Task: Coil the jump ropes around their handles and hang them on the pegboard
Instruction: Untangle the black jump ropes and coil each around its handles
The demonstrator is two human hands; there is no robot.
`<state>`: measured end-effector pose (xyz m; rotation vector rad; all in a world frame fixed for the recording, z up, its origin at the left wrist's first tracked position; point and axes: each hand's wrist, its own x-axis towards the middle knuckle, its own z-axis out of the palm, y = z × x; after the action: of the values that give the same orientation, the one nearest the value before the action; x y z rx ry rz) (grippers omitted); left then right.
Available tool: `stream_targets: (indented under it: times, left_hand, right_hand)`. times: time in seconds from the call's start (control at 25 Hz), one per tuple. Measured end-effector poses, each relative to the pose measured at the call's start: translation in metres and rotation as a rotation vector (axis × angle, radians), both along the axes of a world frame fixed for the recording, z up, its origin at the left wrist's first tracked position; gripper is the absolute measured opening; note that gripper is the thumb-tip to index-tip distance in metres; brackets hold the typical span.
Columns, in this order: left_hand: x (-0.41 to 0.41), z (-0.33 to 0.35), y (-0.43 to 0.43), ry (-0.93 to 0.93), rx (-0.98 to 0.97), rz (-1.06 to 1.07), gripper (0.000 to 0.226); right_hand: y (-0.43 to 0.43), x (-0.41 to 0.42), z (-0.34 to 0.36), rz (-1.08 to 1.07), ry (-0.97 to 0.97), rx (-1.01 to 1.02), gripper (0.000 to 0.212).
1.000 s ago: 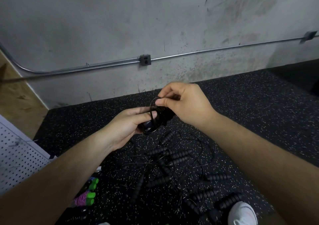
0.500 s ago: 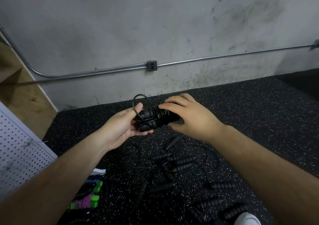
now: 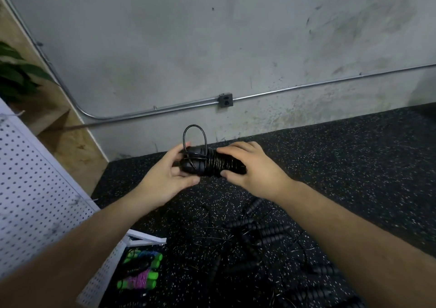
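Observation:
A black jump rope (image 3: 210,163) is coiled around its two handles, held level in front of me above the floor. A small loop of cord (image 3: 194,134) stands up from its left end. My left hand (image 3: 169,177) grips the left end of the bundle. My right hand (image 3: 252,168) grips the right end, fingers over the top and thumb underneath. The white pegboard (image 3: 35,189) leans at the left. Several loose black-handled ropes (image 3: 257,234) lie tangled on the floor below my hands.
Coiled ropes with green handles (image 3: 141,277) lie by the pegboard's lower edge. A grey concrete wall (image 3: 212,48) with a metal conduit (image 3: 306,85) stands ahead. The floor is black speckled rubber (image 3: 354,161). A wooden panel (image 3: 70,142) and plant leaves (image 3: 16,76) are at far left.
The view tilted up and the pegboard came further into sight. The bundle turned level between both hands, and the cord loop now stands taller above its left end.

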<state>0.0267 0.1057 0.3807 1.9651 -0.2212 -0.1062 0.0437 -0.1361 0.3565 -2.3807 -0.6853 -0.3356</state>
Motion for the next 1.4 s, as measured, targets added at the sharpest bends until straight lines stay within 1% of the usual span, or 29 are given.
stream_targets:
  times: [0.04,0.12,0.2,0.28,0.32,0.4,0.44,0.48,0.6,0.68,0.76,0.88,1.0,1.08,1.24,1.32,1.4]
  left_hand:
    - [-0.001,0.002,0.005,-0.020,0.086,0.027,0.081]
    - [-0.001,0.005,0.016,-0.077,0.185,0.076,0.072]
    - [0.000,0.006,0.034,-0.115,0.284,0.082,0.065]
    - [0.003,-0.003,0.058,-0.158,0.443,0.113,0.064]
    - [0.003,-0.011,0.070,-0.167,0.508,0.147,0.070]
    - [0.001,-0.031,0.094,-0.139,0.506,0.251,0.087]
    - [-0.002,-0.041,0.108,-0.125,0.485,0.293,0.092]
    - [-0.004,-0.051,0.120,-0.122,0.472,0.311,0.091]
    - [-0.015,-0.091,0.162,-0.117,0.532,0.311,0.077]
    - [-0.024,-0.126,0.192,-0.082,0.567,0.331,0.074]
    - [-0.031,-0.162,0.218,-0.033,0.555,0.340,0.073]
    - [-0.037,-0.215,0.247,0.084,0.486,0.346,0.068]
    - [-0.045,-0.269,0.265,0.225,0.505,0.380,0.062]
    - [-0.054,-0.306,0.272,0.321,0.537,0.419,0.059]
    - [-0.076,-0.372,0.285,0.432,0.648,0.435,0.066]
    - [-0.084,-0.398,0.289,0.458,0.675,0.401,0.068]
    - [-0.089,-0.416,0.286,0.493,0.746,0.324,0.069]
  right_hand:
    - [0.008,0.001,-0.002,0.013,0.005,-0.002,0.058]
    - [0.024,0.003,-0.006,0.038,0.018,-0.042,0.068]
    - [0.042,0.005,-0.012,0.055,0.025,-0.106,0.076]
    - [0.063,0.009,-0.021,0.074,0.007,-0.137,0.074]
    - [0.074,0.010,-0.026,0.085,0.003,-0.141,0.071]
    - [0.099,0.013,-0.040,0.106,0.030,-0.150,0.069]
    - [0.114,0.015,-0.048,0.120,0.048,-0.160,0.068]
    - [0.128,0.016,-0.058,0.135,0.061,-0.175,0.069]
    - [0.170,0.020,-0.091,0.197,0.096,-0.259,0.071]
    - [0.202,0.021,-0.116,0.230,0.122,-0.342,0.072]
    - [0.232,0.022,-0.141,0.255,0.168,-0.406,0.072]
    - [0.268,0.023,-0.191,0.285,0.269,-0.478,0.072]
    - [0.300,0.020,-0.251,0.293,0.370,-0.541,0.072]
    - [0.322,0.011,-0.292,0.306,0.437,-0.545,0.071]
    - [0.358,-0.017,-0.366,0.329,0.556,-0.486,0.068]
    - [0.366,-0.026,-0.388,0.318,0.548,-0.472,0.064]
    - [0.371,-0.032,-0.401,0.272,0.542,-0.428,0.057]
